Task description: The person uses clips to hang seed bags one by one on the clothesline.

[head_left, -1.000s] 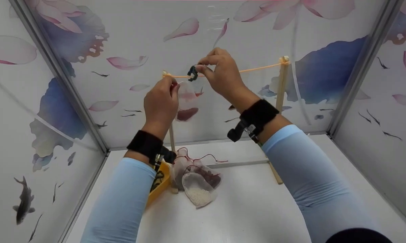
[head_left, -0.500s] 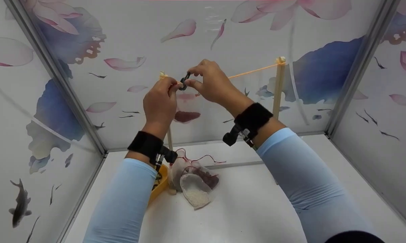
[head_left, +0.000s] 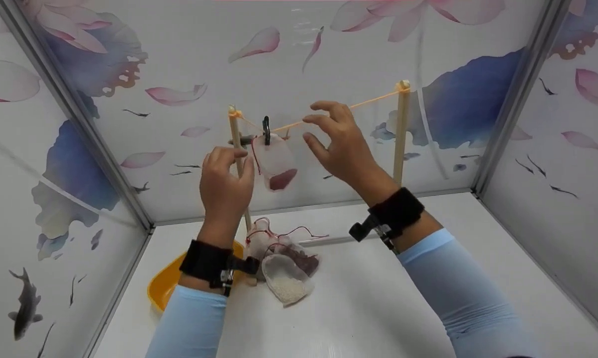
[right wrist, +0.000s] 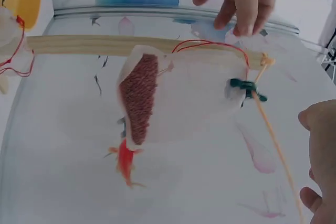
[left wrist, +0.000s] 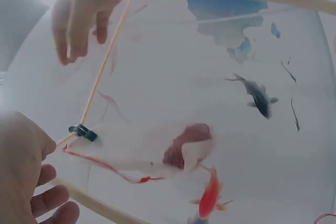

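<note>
A white drawstring pouch [head_left: 275,156] with a reddish-brown filling at its bottom hangs from an orange cord [head_left: 376,101]. One dark green clip [head_left: 266,130] fastens its top to the cord, as the right wrist view also shows with the clip [right wrist: 248,88]. The pouch's red string [left wrist: 105,165] trails along its side. My left hand [head_left: 227,189] is below and left of the pouch, apart from it, fingers loosely bent and holding nothing. On the other side my right hand [head_left: 346,144], fingers spread, is beside the cord; whether a fingertip touches it I cannot tell.
Wooden posts [head_left: 401,134] carry the cord at both ends. On the white table [head_left: 348,303] lie several more pouches, one holding white grains [head_left: 286,286]. A yellow tray [head_left: 164,286] stands at the left, partly behind my left wrist. Printed panels enclose the back and sides.
Both hands have let go. The clip went from my right hand onto the cord and pouch top. My left hand moved down, my right hand moved right, and the cord sags at the pouch.
</note>
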{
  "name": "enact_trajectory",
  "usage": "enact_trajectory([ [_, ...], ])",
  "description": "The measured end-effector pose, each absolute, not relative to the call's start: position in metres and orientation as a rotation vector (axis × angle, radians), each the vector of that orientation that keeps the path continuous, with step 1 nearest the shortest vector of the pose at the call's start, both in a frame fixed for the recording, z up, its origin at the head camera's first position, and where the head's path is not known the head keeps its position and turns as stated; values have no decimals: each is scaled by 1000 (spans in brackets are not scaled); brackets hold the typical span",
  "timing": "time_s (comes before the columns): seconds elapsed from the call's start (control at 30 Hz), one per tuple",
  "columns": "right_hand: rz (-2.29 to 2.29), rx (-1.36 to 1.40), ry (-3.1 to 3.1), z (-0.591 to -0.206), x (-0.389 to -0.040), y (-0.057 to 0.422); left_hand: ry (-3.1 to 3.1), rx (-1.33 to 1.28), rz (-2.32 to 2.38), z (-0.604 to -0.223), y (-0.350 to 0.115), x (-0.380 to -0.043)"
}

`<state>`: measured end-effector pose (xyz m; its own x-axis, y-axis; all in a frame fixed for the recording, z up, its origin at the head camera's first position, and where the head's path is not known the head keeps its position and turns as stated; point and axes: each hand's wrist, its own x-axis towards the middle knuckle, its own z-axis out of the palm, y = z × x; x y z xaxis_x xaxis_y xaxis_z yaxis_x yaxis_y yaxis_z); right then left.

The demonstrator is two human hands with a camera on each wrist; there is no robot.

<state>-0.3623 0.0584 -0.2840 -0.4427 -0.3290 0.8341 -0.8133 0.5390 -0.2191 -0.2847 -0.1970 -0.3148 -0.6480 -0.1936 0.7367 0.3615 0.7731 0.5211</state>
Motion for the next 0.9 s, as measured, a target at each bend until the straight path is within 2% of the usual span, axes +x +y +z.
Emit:
enact_trajectory([
  [0.27,803,970,-1903,-368,-352,100,-2523,149,-944,-387,-233,-263],
  [0.57,840,1116,-2022,-467,-328,92,-2725,291,-891,-479,-279,-246],
  [0.7,800,1212,-2102,-492,-313,75,-2827,326,-825,-499,-296,-240],
  [0.9,730,1438,-2321,-500,-286,47,-2980,407,-792,-513,-320,-242],
])
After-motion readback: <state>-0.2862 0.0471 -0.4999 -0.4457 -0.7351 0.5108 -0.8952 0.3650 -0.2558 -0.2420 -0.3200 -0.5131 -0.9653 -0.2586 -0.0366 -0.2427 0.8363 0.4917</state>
